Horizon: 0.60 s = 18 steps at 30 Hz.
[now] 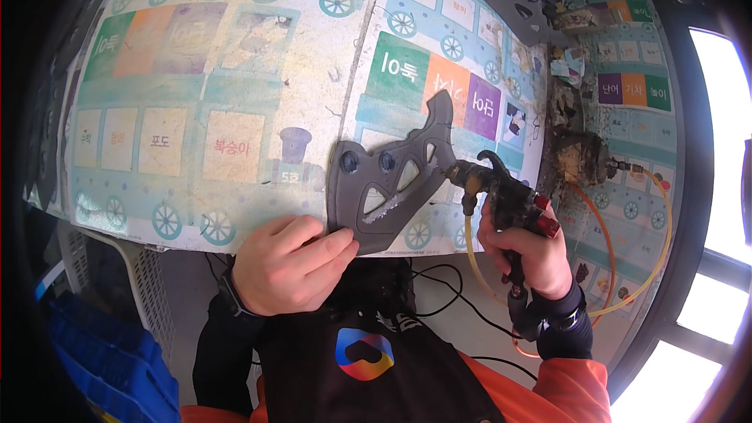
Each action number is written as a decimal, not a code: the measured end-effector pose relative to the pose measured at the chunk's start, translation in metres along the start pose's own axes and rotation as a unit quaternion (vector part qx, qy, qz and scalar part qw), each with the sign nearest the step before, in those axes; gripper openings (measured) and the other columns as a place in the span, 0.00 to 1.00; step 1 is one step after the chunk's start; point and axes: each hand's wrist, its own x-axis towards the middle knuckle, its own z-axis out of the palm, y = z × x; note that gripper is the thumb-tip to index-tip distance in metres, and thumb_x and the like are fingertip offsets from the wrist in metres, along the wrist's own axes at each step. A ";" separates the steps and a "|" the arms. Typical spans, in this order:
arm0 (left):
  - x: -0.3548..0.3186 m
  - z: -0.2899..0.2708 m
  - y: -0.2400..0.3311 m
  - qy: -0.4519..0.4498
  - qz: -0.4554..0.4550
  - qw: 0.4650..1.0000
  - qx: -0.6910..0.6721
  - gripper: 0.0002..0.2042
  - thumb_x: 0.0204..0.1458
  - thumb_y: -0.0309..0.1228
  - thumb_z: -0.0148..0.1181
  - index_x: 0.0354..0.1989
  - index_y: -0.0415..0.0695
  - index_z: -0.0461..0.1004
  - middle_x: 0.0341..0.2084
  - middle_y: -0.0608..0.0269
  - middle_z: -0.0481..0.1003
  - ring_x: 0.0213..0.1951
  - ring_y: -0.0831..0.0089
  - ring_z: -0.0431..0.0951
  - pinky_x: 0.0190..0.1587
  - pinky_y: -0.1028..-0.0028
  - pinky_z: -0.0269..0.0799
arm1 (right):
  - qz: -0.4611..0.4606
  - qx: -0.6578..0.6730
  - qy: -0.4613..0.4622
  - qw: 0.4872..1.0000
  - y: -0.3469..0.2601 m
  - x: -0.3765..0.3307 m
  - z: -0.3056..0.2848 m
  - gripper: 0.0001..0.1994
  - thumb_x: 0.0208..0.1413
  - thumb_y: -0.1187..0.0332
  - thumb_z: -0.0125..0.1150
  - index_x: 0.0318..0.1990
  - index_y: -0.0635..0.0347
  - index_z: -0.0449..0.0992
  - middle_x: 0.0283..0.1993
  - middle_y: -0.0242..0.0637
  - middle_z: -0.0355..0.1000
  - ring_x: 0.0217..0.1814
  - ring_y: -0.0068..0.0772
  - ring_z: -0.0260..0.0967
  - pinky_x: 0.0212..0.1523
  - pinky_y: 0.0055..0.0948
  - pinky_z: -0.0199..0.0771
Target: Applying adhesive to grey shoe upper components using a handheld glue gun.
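Observation:
A dark grey, flat piece (345, 200) with cut-out openings and two round dimples lies at the table's near edge. A pale smear runs along its lower strip. My left hand (290, 266) has its fingers closed at the piece's near left corner; the thumb is hidden. My right hand (540, 254) is wrapped round the handle of a dark, stained spray gun (505, 188) with red knobs. The gun's nozzle points left, close to the right side of the piece. A yellowish hose (472, 243) hangs from the gun's front.
The table (258, 125) is covered with printed, stained sheets. More grey pieces (513, 0) are piled at the far right. Beyond the right edge sits a crusted container (581, 158) with yellow and orange hoses. A blue crate (110, 352) and white basket (145, 282) stand at lower left.

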 end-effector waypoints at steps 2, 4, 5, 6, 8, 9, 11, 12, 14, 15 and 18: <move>0.000 0.000 0.000 0.001 0.000 1.000 0.003 0.08 0.42 0.23 0.70 0.33 0.40 0.85 0.39 0.68 0.81 0.33 0.72 0.73 0.32 0.75 0.72 | -0.004 -0.001 0.002 1.000 -0.001 0.001 0.001 0.16 0.53 0.82 0.58 0.50 0.66 0.74 0.32 0.33 0.74 0.21 0.21 0.66 0.21 0.22 0.60; 0.000 -0.001 0.000 -0.004 -0.007 1.000 -0.007 0.08 0.42 0.23 0.70 0.33 0.40 0.85 0.39 0.68 0.81 0.33 0.73 0.73 0.32 0.75 0.72 | -0.024 -0.032 0.049 0.998 -0.001 0.002 0.002 0.12 0.51 0.78 0.55 0.45 0.68 0.74 0.26 0.40 0.72 0.17 0.23 0.60 0.22 0.24 0.58; 0.000 0.000 0.000 -0.003 -0.004 1.000 0.000 0.08 0.42 0.23 0.70 0.33 0.40 0.85 0.39 0.68 0.81 0.33 0.73 0.73 0.32 0.75 0.72 | -0.025 -0.035 0.062 0.997 -0.001 0.003 0.001 0.12 0.51 0.78 0.55 0.45 0.68 0.74 0.26 0.40 0.72 0.17 0.23 0.60 0.22 0.24 0.58; 0.000 0.000 0.000 0.000 -0.003 1.000 -0.001 0.08 0.42 0.23 0.70 0.33 0.40 0.85 0.39 0.68 0.81 0.33 0.73 0.73 0.32 0.75 0.72 | -0.027 -0.020 0.045 0.998 -0.003 0.005 0.000 0.13 0.53 0.80 0.57 0.47 0.68 0.75 0.29 0.37 0.73 0.19 0.22 0.63 0.21 0.22 0.59; 0.000 0.000 0.000 0.003 -0.003 1.000 -0.001 0.08 0.42 0.23 0.70 0.33 0.40 0.85 0.39 0.68 0.81 0.33 0.73 0.73 0.32 0.75 0.72 | -0.029 -0.004 0.028 0.999 -0.005 0.007 -0.001 0.15 0.54 0.82 0.58 0.50 0.68 0.75 0.32 0.35 0.74 0.22 0.20 0.65 0.21 0.21 0.61; 0.000 0.000 0.000 0.004 -0.003 1.000 -0.002 0.08 0.42 0.23 0.70 0.33 0.40 0.85 0.38 0.68 0.81 0.33 0.73 0.73 0.32 0.75 0.72 | -0.031 -0.006 0.028 0.999 -0.006 0.008 -0.002 0.14 0.54 0.82 0.59 0.50 0.68 0.75 0.32 0.35 0.74 0.22 0.20 0.65 0.21 0.21 0.61; 0.000 0.000 -0.001 0.005 -0.004 1.000 -0.003 0.08 0.42 0.23 0.70 0.33 0.40 0.85 0.38 0.68 0.81 0.33 0.73 0.73 0.32 0.75 0.72 | -0.033 -0.007 0.028 0.999 -0.008 0.010 -0.001 0.14 0.54 0.82 0.59 0.50 0.68 0.75 0.32 0.35 0.74 0.22 0.20 0.65 0.21 0.21 0.61; 0.000 0.000 -0.001 0.003 -0.004 1.000 -0.004 0.08 0.42 0.23 0.70 0.33 0.40 0.85 0.38 0.68 0.81 0.33 0.73 0.73 0.32 0.75 0.72 | -0.033 -0.006 0.021 0.999 -0.008 0.011 0.000 0.14 0.54 0.81 0.59 0.50 0.68 0.75 0.32 0.35 0.74 0.22 0.20 0.65 0.21 0.21 0.61; 0.000 -0.001 0.000 0.002 -0.005 1.000 -0.006 0.08 0.41 0.23 0.70 0.33 0.40 0.85 0.38 0.68 0.81 0.33 0.73 0.73 0.32 0.75 0.72 | -0.032 -0.004 0.015 0.999 -0.009 0.011 0.003 0.15 0.54 0.81 0.59 0.50 0.68 0.75 0.32 0.35 0.74 0.22 0.20 0.65 0.21 0.21 0.61; 0.000 -0.001 0.000 0.001 -0.006 1.000 -0.005 0.08 0.41 0.23 0.70 0.33 0.40 0.85 0.38 0.68 0.81 0.33 0.73 0.73 0.32 0.75 0.72 | -0.039 -0.029 0.030 0.998 -0.010 0.011 0.005 0.13 0.52 0.79 0.57 0.47 0.68 0.75 0.29 0.37 0.73 0.19 0.21 0.62 0.22 0.22 0.59; 0.001 -0.001 0.000 0.004 -0.007 1.000 -0.006 0.08 0.41 0.23 0.70 0.33 0.40 0.85 0.38 0.68 0.81 0.33 0.72 0.73 0.32 0.75 0.72 | -0.029 -0.038 0.033 0.998 -0.012 0.011 0.010 0.13 0.52 0.79 0.57 0.47 0.67 0.74 0.29 0.35 0.72 0.19 0.20 0.62 0.22 0.22 0.59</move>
